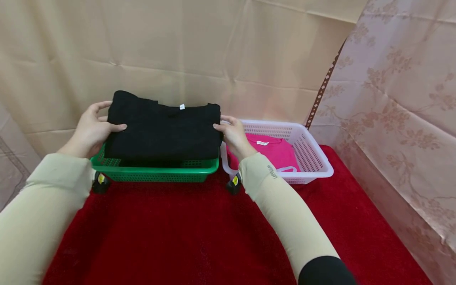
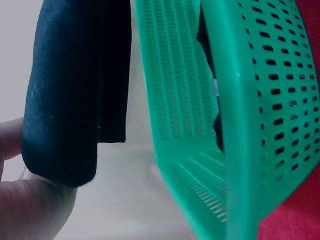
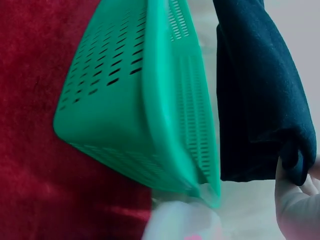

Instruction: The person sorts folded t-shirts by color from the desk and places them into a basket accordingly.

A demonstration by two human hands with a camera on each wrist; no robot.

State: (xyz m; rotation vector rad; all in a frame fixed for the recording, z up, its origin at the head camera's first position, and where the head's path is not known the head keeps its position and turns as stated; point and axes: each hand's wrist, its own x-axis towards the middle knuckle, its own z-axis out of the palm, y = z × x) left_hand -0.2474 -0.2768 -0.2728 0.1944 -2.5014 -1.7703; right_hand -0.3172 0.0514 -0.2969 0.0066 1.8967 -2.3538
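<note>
A folded black garment (image 1: 164,132), with a small white label at its neckline, is held up over the green basket (image 1: 160,174). My left hand (image 1: 89,128) pinches its left end, thumb on the near face and fingers behind. At the opposite end my right hand (image 1: 233,134) grips the fold the same way. In the left wrist view the garment (image 2: 70,95) hangs apart from the basket rim (image 2: 240,125), and some dark cloth (image 2: 219,130) shows inside the basket. The right wrist view has the garment (image 3: 265,100) beside the basket wall (image 3: 110,105), above its rim.
To the right stands a white basket (image 1: 313,150) with a folded pink garment (image 1: 274,152) inside. Both baskets rest on a red cloth-covered table (image 1: 171,233). A beige curtain (image 1: 178,47) hangs close behind, and a floral curtain (image 1: 402,99) borders the right side.
</note>
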